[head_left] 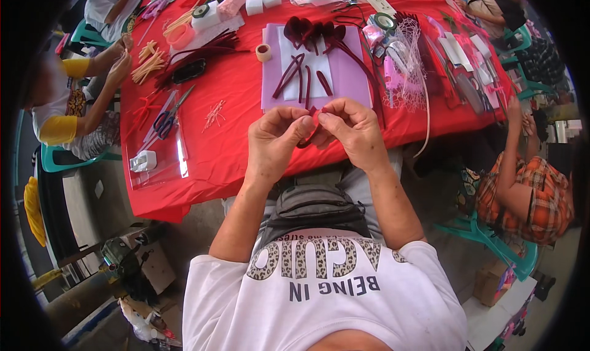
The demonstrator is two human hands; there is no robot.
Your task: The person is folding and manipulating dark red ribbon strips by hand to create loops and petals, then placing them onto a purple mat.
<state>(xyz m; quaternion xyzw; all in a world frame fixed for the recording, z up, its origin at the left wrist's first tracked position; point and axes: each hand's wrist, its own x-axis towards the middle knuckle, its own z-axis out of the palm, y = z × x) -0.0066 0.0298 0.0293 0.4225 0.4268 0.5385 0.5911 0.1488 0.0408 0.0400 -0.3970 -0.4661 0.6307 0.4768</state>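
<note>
The fingers of the left hand (273,139) and right hand (359,133) pinch a red strip (316,120) between them, close to the near edge of the desk (236,126); as the hold is narrow, a loosened pinch or uneven pull could drop it off that edge toward 6 o'clock. At 12 o'clock, a forward sweep of the knuckles might scatter the loose stems (300,74) on the purple sheet (270,83). Open room lies at 10 o'clock, with scissors (165,125) farther off at 9, whereas the white net (415,62) at 2 could snag a finger.
</note>
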